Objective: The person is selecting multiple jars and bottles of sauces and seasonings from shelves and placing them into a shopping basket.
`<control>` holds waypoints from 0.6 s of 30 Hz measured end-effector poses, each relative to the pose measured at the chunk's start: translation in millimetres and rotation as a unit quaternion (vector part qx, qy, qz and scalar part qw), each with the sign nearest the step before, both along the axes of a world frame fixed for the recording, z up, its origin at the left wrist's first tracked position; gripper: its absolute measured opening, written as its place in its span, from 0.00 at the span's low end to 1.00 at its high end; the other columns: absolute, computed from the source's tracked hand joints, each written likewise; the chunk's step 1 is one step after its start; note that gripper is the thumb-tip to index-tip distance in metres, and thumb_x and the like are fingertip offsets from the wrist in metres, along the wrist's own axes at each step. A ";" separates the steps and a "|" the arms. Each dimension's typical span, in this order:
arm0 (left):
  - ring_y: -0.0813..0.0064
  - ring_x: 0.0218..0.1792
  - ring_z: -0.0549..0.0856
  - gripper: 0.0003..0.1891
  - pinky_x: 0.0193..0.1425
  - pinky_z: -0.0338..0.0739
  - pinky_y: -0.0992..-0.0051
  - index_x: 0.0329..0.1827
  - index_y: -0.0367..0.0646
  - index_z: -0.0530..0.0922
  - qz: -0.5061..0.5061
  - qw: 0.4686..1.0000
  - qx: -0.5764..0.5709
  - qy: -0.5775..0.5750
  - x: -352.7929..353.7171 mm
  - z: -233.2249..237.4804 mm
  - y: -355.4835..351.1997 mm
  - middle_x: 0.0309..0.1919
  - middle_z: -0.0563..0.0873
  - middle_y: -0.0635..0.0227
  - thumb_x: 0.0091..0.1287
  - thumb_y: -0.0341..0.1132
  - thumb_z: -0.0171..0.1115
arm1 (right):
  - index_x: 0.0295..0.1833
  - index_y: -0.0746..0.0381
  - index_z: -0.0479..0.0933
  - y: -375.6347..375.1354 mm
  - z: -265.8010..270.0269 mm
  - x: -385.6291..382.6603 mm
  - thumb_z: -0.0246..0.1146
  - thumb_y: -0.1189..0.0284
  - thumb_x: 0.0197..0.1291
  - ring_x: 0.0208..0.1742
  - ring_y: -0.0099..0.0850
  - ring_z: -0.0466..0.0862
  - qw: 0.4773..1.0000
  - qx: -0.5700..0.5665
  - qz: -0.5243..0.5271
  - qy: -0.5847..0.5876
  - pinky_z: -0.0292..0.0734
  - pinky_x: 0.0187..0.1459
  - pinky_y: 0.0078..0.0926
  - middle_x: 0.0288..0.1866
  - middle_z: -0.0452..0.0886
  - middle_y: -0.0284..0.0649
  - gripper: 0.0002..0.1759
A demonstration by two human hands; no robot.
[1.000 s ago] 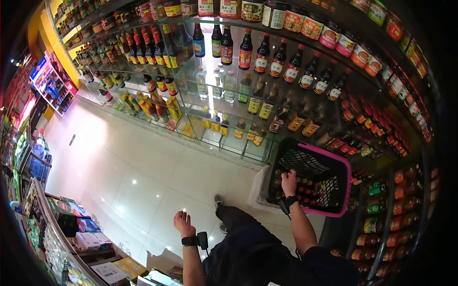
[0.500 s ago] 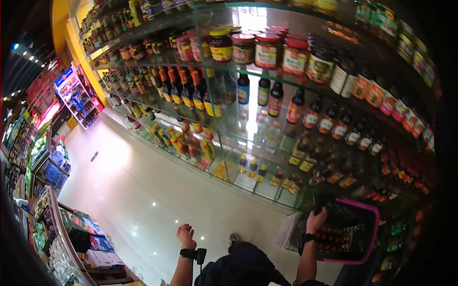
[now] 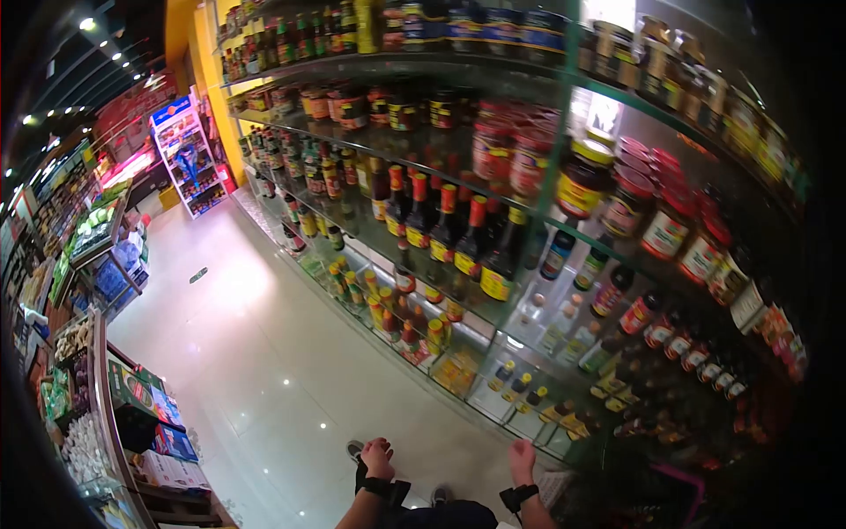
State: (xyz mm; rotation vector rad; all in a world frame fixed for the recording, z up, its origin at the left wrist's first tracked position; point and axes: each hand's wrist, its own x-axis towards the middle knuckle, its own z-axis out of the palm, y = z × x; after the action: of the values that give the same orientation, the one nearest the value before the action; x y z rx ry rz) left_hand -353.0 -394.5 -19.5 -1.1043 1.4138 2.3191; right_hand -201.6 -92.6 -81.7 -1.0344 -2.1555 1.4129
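My left hand hangs over the floor with its fingers loosely curled, and nothing shows in it. A black band with a small box circles that wrist. To the right, my right hand is closed into a loose fist in front of the lowest shelf, touching nothing that I can see. It also wears a black wrist band. Nearest to it are small yellow-capped bottles behind the glass edge. A basket with a pink rim is mostly lost in the dark at the lower right.
Glass shelves hold dark sauce bottles with red caps and red-lidded jars. A pale tiled floor runs along them. Boxes and produce stands line the left. A white display rack stands at the far end.
The view has swung left along the aisle. My right hand has come away from the pink-rimmed basket, which now sits at the lower right edge. My hands are closer together.
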 end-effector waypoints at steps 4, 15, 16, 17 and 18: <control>0.72 0.34 0.79 0.06 0.36 0.74 0.71 0.37 0.43 0.72 0.026 0.999 0.029 0.021 -67.4 -7.8 -43.6 0.31 0.78 0.68 0.57 0.30 0.55 | 0.36 0.64 0.74 -50.4 -21.4 -82.6 0.61 0.78 0.49 0.33 0.21 0.77 0.995 0.017 0.092 0.015 0.72 0.37 0.20 0.30 0.79 0.35 0.07; 0.73 0.38 0.77 0.06 0.43 0.72 0.71 0.36 0.44 0.72 0.083 0.989 0.040 0.118 -270.5 76.3 -182.8 0.33 0.77 0.69 0.55 0.30 0.53 | 0.41 0.66 0.71 -202.1 132.3 -357.9 0.59 0.78 0.51 0.35 0.25 0.78 0.982 0.020 0.119 0.147 0.73 0.38 0.21 0.34 0.78 0.37 0.10; 0.73 0.38 0.77 0.06 0.43 0.72 0.71 0.36 0.44 0.72 0.080 0.989 0.040 0.116 -280.7 77.6 -192.7 0.33 0.77 0.69 0.55 0.30 0.53 | 0.42 0.67 0.71 -218.4 145.0 -374.3 0.59 0.79 0.51 0.36 0.26 0.79 0.979 0.028 0.114 0.166 0.73 0.40 0.22 0.35 0.78 0.37 0.11; 0.72 0.39 0.77 0.07 0.43 0.72 0.71 0.37 0.44 0.72 0.101 0.988 0.043 0.105 -288.9 76.4 -201.8 0.34 0.77 0.68 0.56 0.30 0.53 | 0.42 0.67 0.71 -228.1 146.7 -387.0 0.59 0.79 0.51 0.36 0.26 0.79 0.980 0.029 0.111 0.164 0.73 0.40 0.22 0.35 0.78 0.37 0.11; 0.72 0.40 0.77 0.07 0.43 0.72 0.71 0.38 0.44 0.72 0.121 0.987 0.045 0.096 -299.2 73.1 -210.5 0.35 0.77 0.68 0.57 0.31 0.53 | 0.43 0.67 0.71 -236.3 147.9 -401.6 0.59 0.78 0.52 0.38 0.27 0.79 0.979 0.046 0.139 0.141 0.74 0.41 0.22 0.36 0.78 0.37 0.12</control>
State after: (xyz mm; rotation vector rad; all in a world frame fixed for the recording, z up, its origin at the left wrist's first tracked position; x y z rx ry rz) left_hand -652.2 -604.9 53.6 -1.1064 1.2832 2.6960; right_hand -603.2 -328.9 66.2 -0.4768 -2.1872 1.4620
